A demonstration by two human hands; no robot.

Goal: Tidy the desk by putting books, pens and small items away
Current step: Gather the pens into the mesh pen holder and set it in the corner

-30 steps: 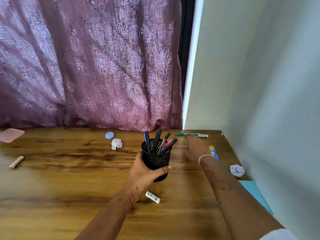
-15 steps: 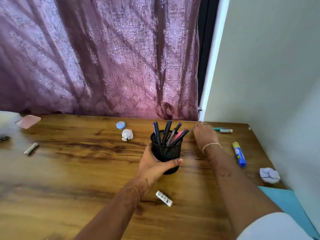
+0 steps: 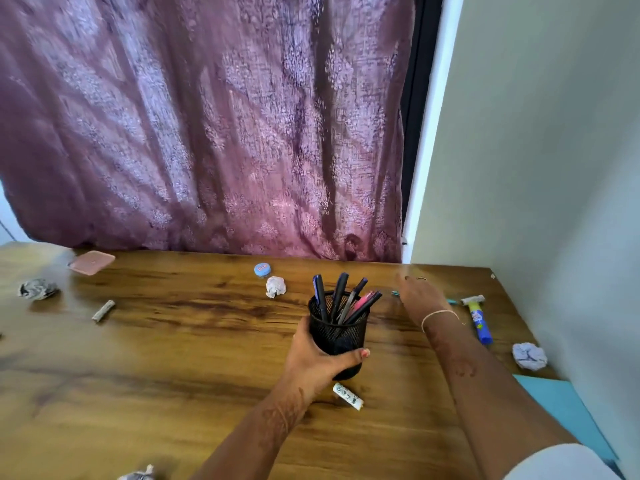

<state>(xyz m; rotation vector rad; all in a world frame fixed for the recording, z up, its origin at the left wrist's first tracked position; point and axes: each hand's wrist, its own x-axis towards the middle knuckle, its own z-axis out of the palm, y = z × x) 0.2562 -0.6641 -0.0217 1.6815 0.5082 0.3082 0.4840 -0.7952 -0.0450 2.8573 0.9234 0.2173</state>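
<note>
Gripping mesh pen cup [image 3: 337, 332], left hand [image 3: 311, 362]; right hand [image 3: 420, 297] over teal pen [image 3: 451, 301] at 2 o'clock, grip unclear. Risk: hurried drop-in jolts cup, spilling pens [image 3: 341, 296].

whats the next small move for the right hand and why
Probably close the right hand on the teal pen beneath it and carry it to the black mesh cup, which the left hand grips upright close by. The pen's ends show either side of the hand; whether it is already pinched is blurred.
</note>
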